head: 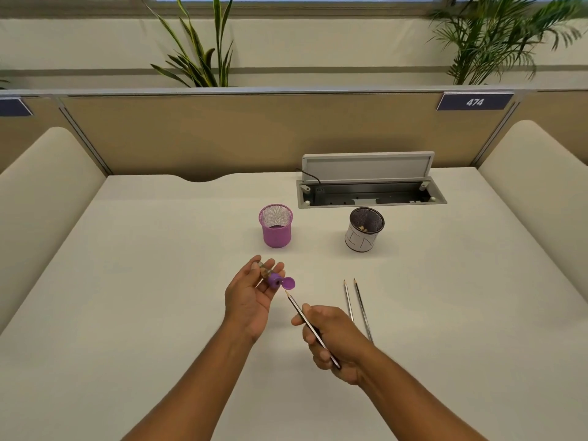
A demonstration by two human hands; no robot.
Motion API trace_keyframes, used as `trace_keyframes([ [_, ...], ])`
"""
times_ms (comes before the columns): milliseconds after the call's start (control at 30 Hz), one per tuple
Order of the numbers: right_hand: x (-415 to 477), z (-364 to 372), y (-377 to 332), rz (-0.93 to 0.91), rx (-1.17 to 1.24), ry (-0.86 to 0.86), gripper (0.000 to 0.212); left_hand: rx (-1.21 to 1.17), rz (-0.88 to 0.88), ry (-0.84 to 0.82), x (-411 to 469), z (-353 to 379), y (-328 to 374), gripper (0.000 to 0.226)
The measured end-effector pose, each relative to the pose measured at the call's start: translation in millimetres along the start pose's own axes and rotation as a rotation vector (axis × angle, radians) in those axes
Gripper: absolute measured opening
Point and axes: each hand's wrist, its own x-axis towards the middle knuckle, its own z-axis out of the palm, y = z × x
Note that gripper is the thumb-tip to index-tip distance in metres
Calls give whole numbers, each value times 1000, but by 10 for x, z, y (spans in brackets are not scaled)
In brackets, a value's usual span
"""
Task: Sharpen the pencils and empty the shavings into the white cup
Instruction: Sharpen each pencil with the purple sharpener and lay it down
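Note:
My left hand (254,297) holds a small purple sharpener (273,279) with a clear shavings barrel and its round lid (289,283) flipped open. A dark pencil (310,326) is gripped in my right hand (334,342), its tip pointing up-left and ending just short of the sharpener's hole. Two more pencils (358,308) lie side by side on the white desk, right of my right hand. The white cup (363,230), a mesh pot wrapped in paper, stands behind them with a few shavings inside.
A purple mesh cup (276,226) stands left of the white cup. Behind both, an open cable tray (370,194) with a raised lid is sunk in the desk. Padded dividers flank the desk, and a tan partition closes the far edge.

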Motion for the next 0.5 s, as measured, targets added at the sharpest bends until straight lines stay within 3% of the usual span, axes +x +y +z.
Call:
trace_keyframes([
  [367,1,-98,78,-115,-162,102,26,-51,9,96,-3,-112,-38,22],
  [500,121,-191,132,-96,-127,245,18,-101,-19,117,4,-211,-30,18],
])
